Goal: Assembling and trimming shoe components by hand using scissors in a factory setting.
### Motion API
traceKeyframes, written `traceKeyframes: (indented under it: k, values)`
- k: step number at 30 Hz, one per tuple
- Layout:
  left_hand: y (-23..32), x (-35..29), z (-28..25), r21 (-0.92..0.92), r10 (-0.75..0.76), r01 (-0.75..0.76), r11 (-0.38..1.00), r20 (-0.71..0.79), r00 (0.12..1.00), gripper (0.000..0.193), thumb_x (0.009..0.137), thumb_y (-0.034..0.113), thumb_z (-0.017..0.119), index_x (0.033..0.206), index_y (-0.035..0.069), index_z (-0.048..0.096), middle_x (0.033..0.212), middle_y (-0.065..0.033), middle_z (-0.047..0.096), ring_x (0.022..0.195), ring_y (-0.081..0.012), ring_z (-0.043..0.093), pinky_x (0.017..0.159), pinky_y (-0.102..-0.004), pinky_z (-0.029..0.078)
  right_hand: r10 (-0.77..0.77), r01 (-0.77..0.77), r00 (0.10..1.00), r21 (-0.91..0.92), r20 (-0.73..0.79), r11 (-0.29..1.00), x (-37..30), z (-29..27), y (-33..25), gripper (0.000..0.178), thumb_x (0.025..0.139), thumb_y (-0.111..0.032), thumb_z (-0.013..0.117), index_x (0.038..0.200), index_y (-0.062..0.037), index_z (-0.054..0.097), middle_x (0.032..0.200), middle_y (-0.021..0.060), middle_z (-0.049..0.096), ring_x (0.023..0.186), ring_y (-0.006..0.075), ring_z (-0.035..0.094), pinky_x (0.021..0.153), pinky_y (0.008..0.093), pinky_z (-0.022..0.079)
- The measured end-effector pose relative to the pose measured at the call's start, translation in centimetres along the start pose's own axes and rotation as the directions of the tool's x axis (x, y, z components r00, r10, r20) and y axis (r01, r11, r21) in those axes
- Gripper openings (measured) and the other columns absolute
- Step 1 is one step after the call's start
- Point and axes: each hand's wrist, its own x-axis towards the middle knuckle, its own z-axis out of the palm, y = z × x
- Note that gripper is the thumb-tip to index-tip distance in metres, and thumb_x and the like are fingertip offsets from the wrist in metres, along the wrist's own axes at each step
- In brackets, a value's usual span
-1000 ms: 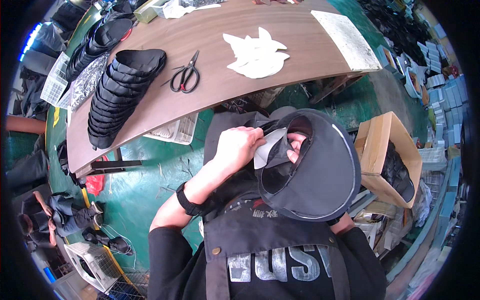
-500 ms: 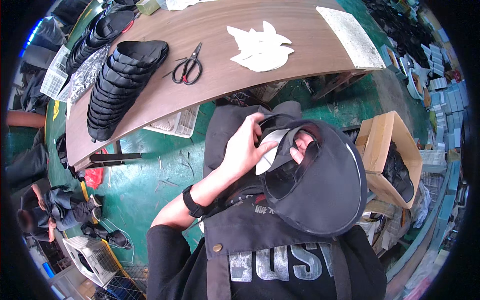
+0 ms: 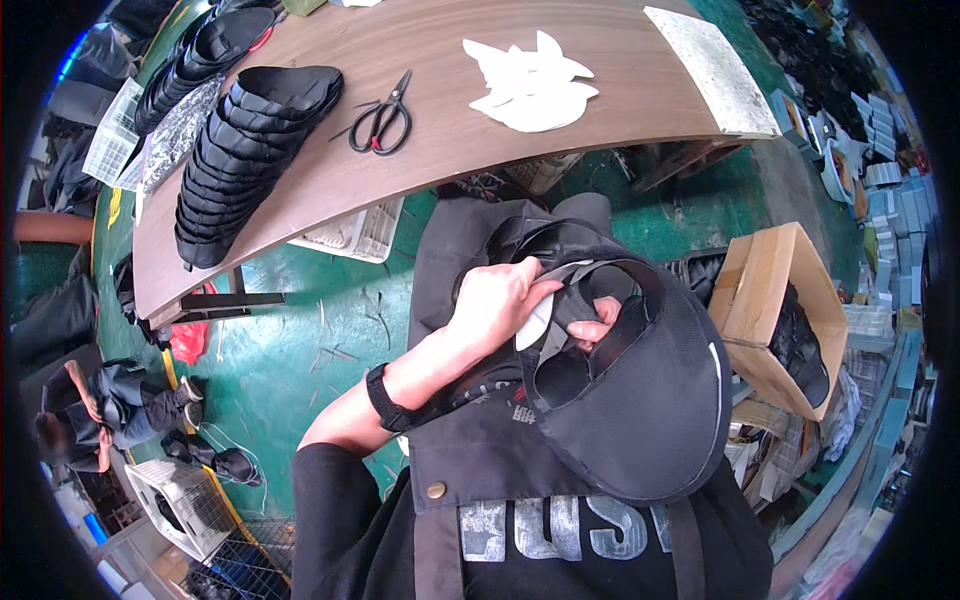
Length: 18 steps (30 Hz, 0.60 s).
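Observation:
A black fabric shoe upper (image 3: 640, 410) rests on my lap, its rounded end toward my body. My left hand (image 3: 496, 305) is closed at its left edge, thumb and fingers pinching a white leaf-shaped stiffener piece (image 3: 534, 326) against the black fabric. Only part of that piece shows between the layers. The fingers of my right hand (image 3: 597, 324) show through the upper's opening, bent and closed on the fabric inside. The rest of that hand is hidden behind the upper.
Ahead stands a brown table (image 3: 430, 150) with stacked black uppers (image 3: 245, 150), scissors (image 3: 380, 125), a pile of white pieces (image 3: 535, 90) and a pale board (image 3: 712, 70). An open cardboard box (image 3: 745, 300) stands on the right. Another person (image 3: 120, 405) sits far left.
The upper has tilted and its rounded end has dropped a little toward me. Less of the white piece shows now. My left fingers have curled in closer over the edge.

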Motion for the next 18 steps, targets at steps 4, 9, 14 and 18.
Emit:
traceKeyframes:
  k: [4, 9, 14, 18]
  values:
    - [0.1, -0.3, 0.1, 0.016, 0.002, -0.002, 1.000, -0.047, 0.999, 0.029, 0.087, 0.029, 0.066, 0.086, 0.002, 0.056, 0.070, -0.0177, 0.063, 0.064, -0.0345, 0.063, 0.053, -0.0396, 0.048, -0.004, 0.003, 1.000, 0.063, 0.021, 0.998, 0.4, -0.5, 0.2, 0.027, 0.088, -0.026, 0.066, 0.102, -0.0029, 0.067, 0.076, -0.0030, 0.059, 0.070, 0.0077, 0.052, 0.067, 0.0226, 0.041]
    - [-0.8, -0.2, -1.0, -0.564, -0.180, 0.334, 0.755, 0.311, 0.933, 0.035, 0.090, 0.028, 0.065, 0.111, 0.001, 0.060, 0.075, -0.0059, 0.066, 0.060, -0.0117, 0.060, 0.054, -0.0255, 0.047, 0.020, -0.018, 1.000, 0.097, -0.020, 0.995, 0.6, 0.0, 0.7, 0.026, 0.088, -0.026, 0.066, 0.099, -0.0031, 0.068, 0.075, -0.0033, 0.059, 0.070, 0.0070, 0.052, 0.067, 0.0224, 0.041]
    - [-1.4, -1.2, -2.3, -0.509, -0.251, 0.620, 0.597, 0.616, 0.747, 0.024, 0.090, 0.027, 0.067, 0.089, 0.003, 0.067, 0.063, 0.0064, 0.055, 0.055, -0.0002, 0.046, 0.048, -0.0196, 0.038, 0.027, -0.015, 0.998, 0.173, -0.065, 0.985, 0.6, 0.3, 0.5, 0.025, 0.088, -0.027, 0.066, 0.096, -0.0036, 0.069, 0.074, -0.0037, 0.058, 0.071, 0.0061, 0.052, 0.066, 0.0216, 0.041]
    - [-0.3, -1.7, -1.9, -0.203, -0.288, 0.366, 0.908, 0.332, 0.898, 0.036, 0.083, 0.029, 0.073, 0.071, 0.001, 0.055, 0.053, -0.0042, 0.046, 0.051, -0.0084, 0.048, 0.047, -0.0314, 0.038, 0.019, 0.004, 0.996, 0.244, -0.090, 0.970, 0.2, 0.9, 0.9, 0.026, 0.087, -0.028, 0.067, 0.097, -0.0036, 0.068, 0.075, -0.0035, 0.059, 0.071, 0.0053, 0.052, 0.066, 0.0201, 0.041]
